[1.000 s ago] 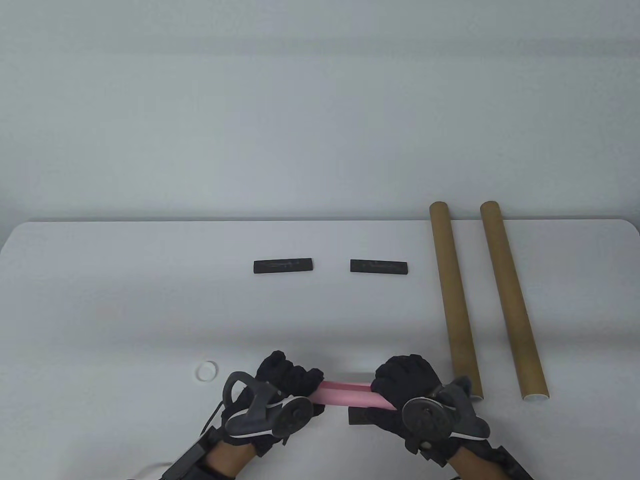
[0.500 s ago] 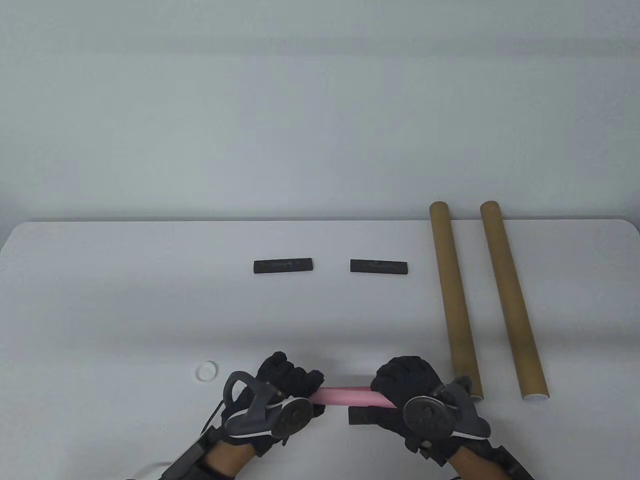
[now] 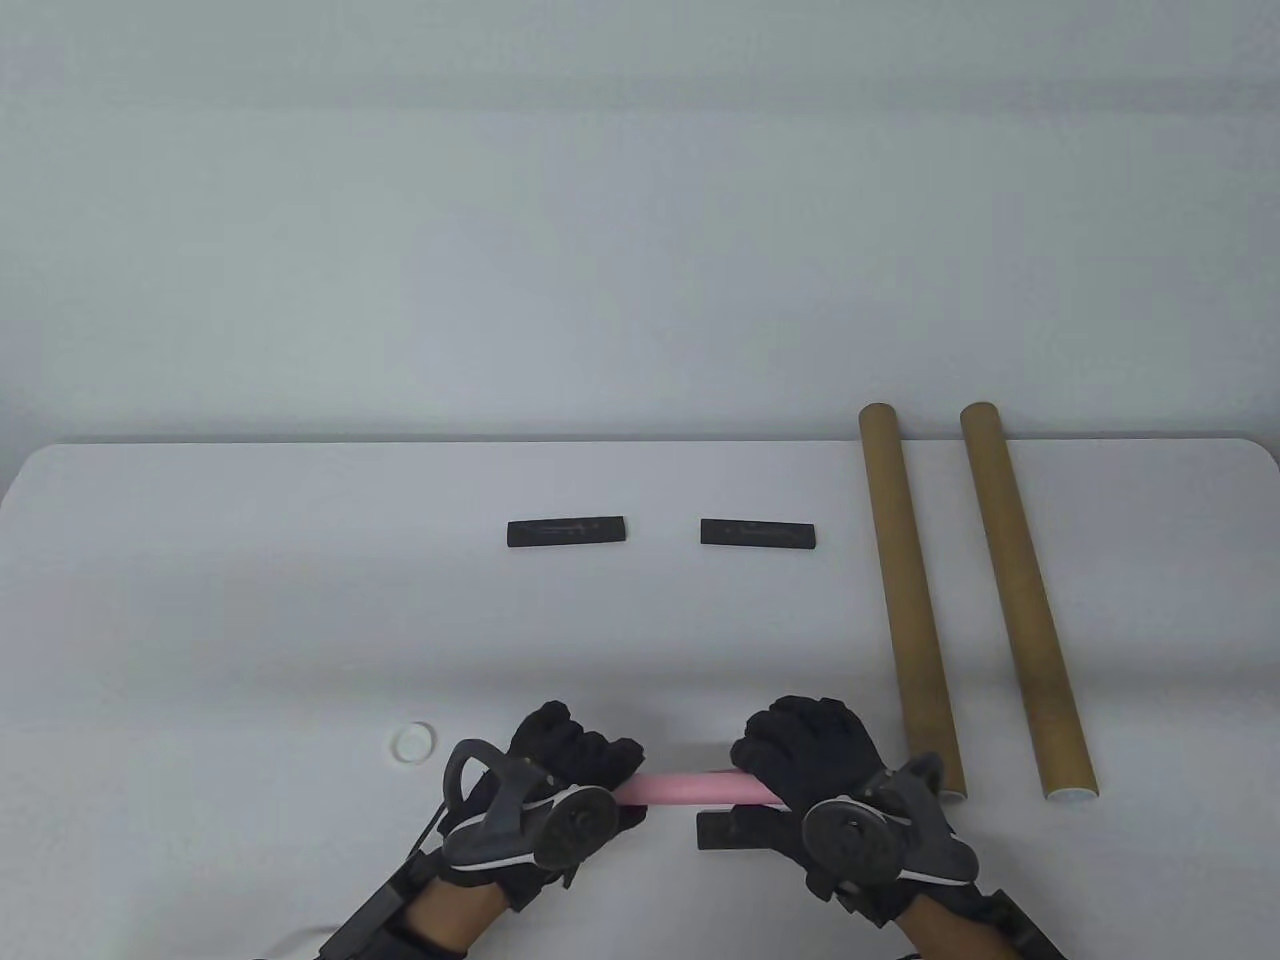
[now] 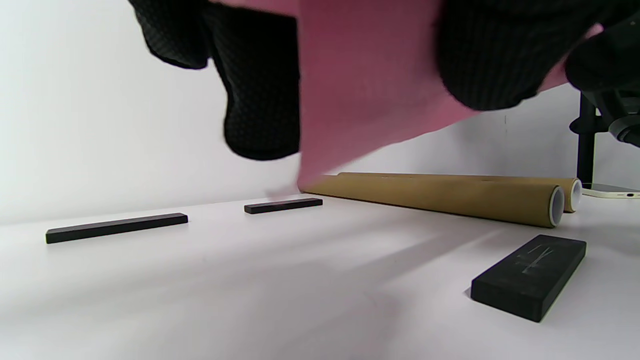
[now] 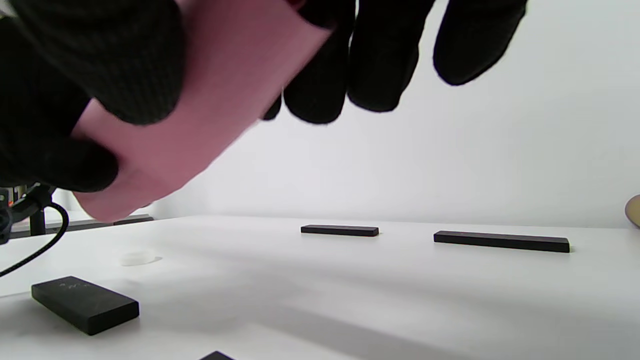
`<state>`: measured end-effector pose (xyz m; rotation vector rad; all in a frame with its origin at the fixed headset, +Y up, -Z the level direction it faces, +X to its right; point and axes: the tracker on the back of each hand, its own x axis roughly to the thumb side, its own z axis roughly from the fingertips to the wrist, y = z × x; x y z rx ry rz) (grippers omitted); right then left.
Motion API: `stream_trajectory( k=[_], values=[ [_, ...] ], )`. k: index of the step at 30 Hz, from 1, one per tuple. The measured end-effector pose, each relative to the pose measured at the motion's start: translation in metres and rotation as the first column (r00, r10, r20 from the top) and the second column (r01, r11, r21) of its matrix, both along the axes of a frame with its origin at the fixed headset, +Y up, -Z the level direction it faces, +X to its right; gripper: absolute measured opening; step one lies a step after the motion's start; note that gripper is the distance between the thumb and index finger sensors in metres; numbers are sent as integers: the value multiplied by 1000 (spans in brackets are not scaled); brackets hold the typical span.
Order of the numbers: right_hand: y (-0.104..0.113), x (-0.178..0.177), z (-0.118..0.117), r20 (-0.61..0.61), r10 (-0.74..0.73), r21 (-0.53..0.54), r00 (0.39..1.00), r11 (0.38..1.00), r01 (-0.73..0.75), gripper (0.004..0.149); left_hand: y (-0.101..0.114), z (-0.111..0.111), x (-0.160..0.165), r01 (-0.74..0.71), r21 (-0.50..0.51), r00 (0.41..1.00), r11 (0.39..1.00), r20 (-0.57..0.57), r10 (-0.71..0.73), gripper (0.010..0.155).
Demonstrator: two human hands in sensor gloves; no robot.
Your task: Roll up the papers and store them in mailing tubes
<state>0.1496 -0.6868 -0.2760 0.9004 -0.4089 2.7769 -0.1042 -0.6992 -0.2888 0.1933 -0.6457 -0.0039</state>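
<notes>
While the pink paper roll [image 3: 690, 789] is held just above the white table [image 3: 250, 620] near its front edge, its long axis is seen to run left to right, across the person's body. At its left end it is gripped by the left hand [image 3: 565, 765], whose fingers [image 4: 260, 90] are curled over the paper in the left wrist view; past the middle stretch of bare pink, the other end is gripped by the right hand [image 3: 805, 755], with the thumb and fingers [image 5: 380, 65] wrapped round the roll in the right wrist view. A black weight bar [image 3: 725, 830] lies on the table just under the roll, partly hidden by the right hand. Further right, two brown mailing tubes [image 3: 910, 600] [image 3: 1025, 600] lie side by side, their long axes running from the front of the table toward the back, roughly at right angles to the roll. Their near ends are close to the right hand, the nearer tube's end being just beside it. It is judged that the roll must be turned about a quarter-turn to line up with a tube's near opening, and that the right hand is better placed for it. Two more black bars [image 3: 566, 531] [image 3: 757, 533] lie well behind, and a small white ring [image 3: 413, 741] rests left of the left hand.
</notes>
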Motion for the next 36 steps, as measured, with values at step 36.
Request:
stream_trajectory(
  k=[36],
  values=[
    [0,4,-1,-40,-45,-83,998,996,41,60,5,8,10,49,79,998,996,31,-52,62]
  ],
)
